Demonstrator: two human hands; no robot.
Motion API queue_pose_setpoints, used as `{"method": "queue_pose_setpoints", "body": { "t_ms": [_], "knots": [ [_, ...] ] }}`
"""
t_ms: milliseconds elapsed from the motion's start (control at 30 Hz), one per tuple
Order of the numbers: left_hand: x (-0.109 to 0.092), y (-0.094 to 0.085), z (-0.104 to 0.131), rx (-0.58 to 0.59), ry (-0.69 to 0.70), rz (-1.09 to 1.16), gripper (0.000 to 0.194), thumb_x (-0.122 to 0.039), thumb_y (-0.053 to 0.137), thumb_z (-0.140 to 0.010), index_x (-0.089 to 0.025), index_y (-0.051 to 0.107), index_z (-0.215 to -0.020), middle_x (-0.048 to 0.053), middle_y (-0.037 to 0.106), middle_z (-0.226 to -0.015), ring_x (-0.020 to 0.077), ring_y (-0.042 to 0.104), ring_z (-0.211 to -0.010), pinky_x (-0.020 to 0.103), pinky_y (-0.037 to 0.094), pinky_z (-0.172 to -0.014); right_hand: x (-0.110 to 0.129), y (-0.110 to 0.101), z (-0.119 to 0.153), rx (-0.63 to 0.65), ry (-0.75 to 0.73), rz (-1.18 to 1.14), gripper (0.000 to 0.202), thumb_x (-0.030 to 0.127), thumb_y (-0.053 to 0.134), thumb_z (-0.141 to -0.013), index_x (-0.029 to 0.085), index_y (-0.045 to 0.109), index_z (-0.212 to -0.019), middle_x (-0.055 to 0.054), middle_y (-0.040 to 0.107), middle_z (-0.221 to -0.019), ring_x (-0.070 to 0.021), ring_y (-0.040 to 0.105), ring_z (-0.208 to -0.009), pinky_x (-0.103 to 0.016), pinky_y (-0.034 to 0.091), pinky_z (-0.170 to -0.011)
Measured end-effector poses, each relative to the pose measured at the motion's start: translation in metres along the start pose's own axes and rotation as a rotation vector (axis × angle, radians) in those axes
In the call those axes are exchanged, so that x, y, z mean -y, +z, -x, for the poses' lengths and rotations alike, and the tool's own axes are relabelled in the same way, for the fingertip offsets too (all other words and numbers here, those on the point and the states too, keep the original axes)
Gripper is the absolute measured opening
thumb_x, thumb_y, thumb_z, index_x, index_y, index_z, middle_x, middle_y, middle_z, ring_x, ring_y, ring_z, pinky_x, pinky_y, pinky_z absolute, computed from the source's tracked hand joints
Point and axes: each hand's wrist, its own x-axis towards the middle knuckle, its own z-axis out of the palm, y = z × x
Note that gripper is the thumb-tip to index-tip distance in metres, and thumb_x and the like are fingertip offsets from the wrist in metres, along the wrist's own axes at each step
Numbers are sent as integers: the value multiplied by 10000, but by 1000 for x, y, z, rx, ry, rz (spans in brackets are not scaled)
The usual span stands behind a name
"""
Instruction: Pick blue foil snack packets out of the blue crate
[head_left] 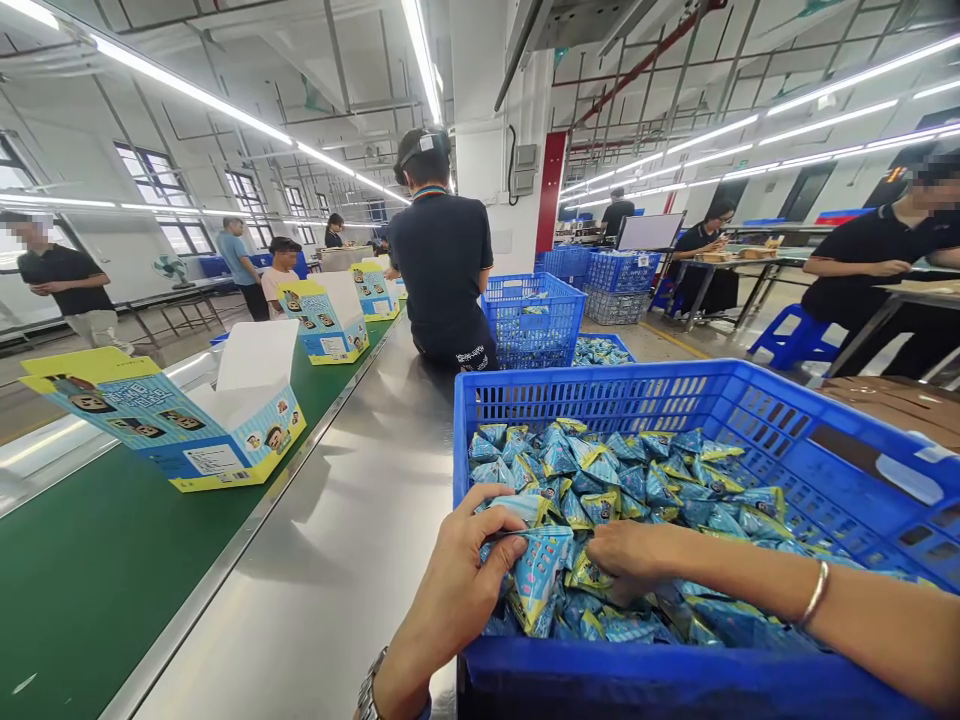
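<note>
Blue crate in front of us brims with foil packets; our left hand grasps several upright, our right hand digs in just beside, fingers curled on more.

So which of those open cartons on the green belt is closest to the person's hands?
The big carton at the left foreground, flap up. It lies nearest the left hand, which grips a blue packet in the basket; the other cartons lie farther up the belt.
</note>
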Motion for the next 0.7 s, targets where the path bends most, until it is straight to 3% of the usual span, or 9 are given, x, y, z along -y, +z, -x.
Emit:
{"method": "queue_pose_setpoints", "body": {
  "t_ms": [67, 133, 233, 333, 467, 567, 700],
  "knots": [
    [0, 0, 0, -1, -10, 9, 140, -239, 662, -1001, -230, 769, -911, 108, 723, -1394, 302, 725, -1127, 491, 554, -1086, 1, -13, 0, -21, -25, -18, 547, 322, 789, -700, 277, 293, -475, 47, 248, -518, -248, 515, -623, -398, 426, -679],
    [0, 1, 0, -3, -16, 22, 135, -237, 667, -997, -229, 769, -910, 107, 719, -1399, 307, 723, -1137, 498, 552, -1091, -2, -36, 8, -47, -80, -83, 481, 357, 763, -720, 275, 334, -518, 41, 289, -544, -248, 522, -651, -409, 452, -709],
    [-1, 1, 0, 1, -17, 39, 132, -241, 668, -997, -230, 775, -920, 107, 718, -1399, 311, 721, -1147, 504, 548, -1101, -10, -74, 32, -73, -172, -251, 474, 644, 671, -868, 267, 462, -671, 16, 458, -660, -242, 578, -701, -381, 506, -704],
    [-1, 1, 0, 9, -16, 43, 132, -240, 667, -997, -231, 771, -917, 107, 718, -1405, 305, 724, -1130, 502, 551, -1095, -18, -96, 54, -143, -194, -488, 672, 898, 463, -992, 253, 539, -821, 5, 531, -762, -227, 618, -694, -348, 528, -649],
    [0, 2, 0, -5, -15, 43, 127, -230, 675, -989, -231, 770, -905, 108, 718, -1401, 313, 722, -1168, 502, 555, -1106, -20, -100, 60, -282, -183, -642, 767, 961, 689, -901, 223, 564, -732, 9, 510, -711, -205, 567, -680, -323, 482, -635],
    [1, 2, -1, -10, -11, 50, 123, -220, 684, -980, -227, 790, -918, 113, 717, -1408, 311, 730, -1170, 511, 556, -1122, -17, -98, 55, -353, -191, -668, 783, 987, 665, -909, 219, 615, -769, -12, 556, -739, -209, 558, -696, -337, 470, -641],
    [3, 4, -3, -30, 4, 75, 104, -192, 726, -961, -215, 824, -934, 135, 732, -1392, 333, 727, -1267, 510, 552, -1157, -19, -93, 46, -450, -222, -581, 879, 1068, 558, -916, 229, 588, -657, -38, 519, -693, -200, 513, -650, -379, 426, -600]
  ]
}}
